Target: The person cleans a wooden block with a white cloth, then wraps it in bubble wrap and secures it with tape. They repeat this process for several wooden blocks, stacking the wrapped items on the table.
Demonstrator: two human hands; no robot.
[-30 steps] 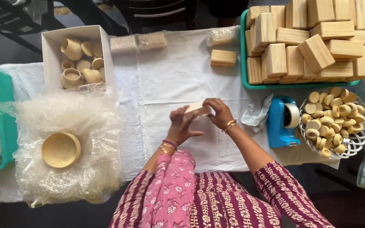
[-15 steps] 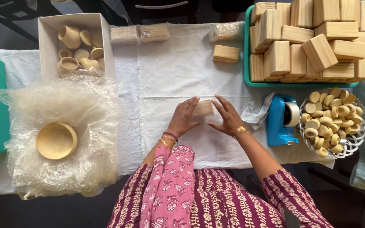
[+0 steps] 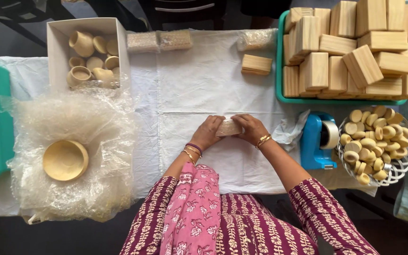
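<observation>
A: State the grip.

B: The left hand [image 3: 207, 133] and right hand [image 3: 250, 128] are both closed on one small bubble-wrapped block [image 3: 228, 128], pinched between them from its two ends. It sits just above the white cloth [image 3: 199, 80], near the middle of the table's near edge.

A: Step in hand?

B: Judged from the wrap already drawn round the block: closing the wrap. The next move likely calls for one hand to hold the fold shut while the other reaches the blue tape dispenser [image 3: 318, 140] close to the right.

A: Surroundings?

B: Loose bubble wrap [image 3: 67, 118] with a wooden bowl [image 3: 65, 160] lies at the near left; a white box of wooden cups [image 3: 88, 49] at the far left; a green tray of wooden blocks [image 3: 350, 47] at the far right.

A: Change from half a second ago?

B: The hands have drawn closer together on the block; the right hand was spread flatter then.
</observation>
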